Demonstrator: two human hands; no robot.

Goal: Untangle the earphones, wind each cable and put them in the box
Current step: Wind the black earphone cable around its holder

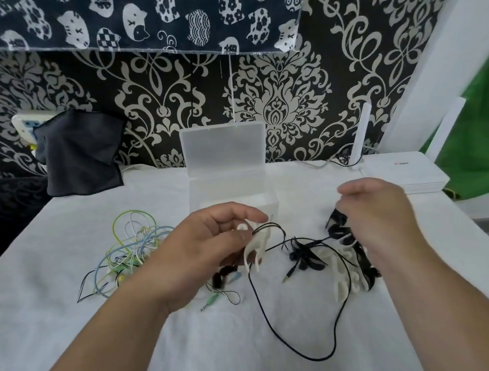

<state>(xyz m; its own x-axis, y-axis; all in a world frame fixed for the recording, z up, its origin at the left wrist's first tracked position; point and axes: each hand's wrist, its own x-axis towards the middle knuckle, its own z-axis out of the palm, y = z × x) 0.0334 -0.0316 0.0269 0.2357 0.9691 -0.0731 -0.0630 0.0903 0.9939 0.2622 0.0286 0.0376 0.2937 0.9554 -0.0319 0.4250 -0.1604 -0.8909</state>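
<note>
My left hand (213, 246) pinches a white winder piece (255, 247) with the black earphone cable (303, 353) running through it. The black cable loops down over the white cloth and back up to my right hand (380, 218), which hovers over a heap of black earpieces and white winders (346, 268), its fingers curled; what it grips is hidden. The black cable's jack plug (287, 278) lies between my hands. A tangle of green, blue and white earphone cables (131, 250) lies to the left. The clear plastic box (232, 198) stands open behind my hands, lid up.
A white cloth covers the table (73, 330). A dark grey cloth (79, 151) hangs at the back left. At the back right a white router (403, 175) with an upright antenna sits near the table edge. Patterned wallpaper stands right behind the box.
</note>
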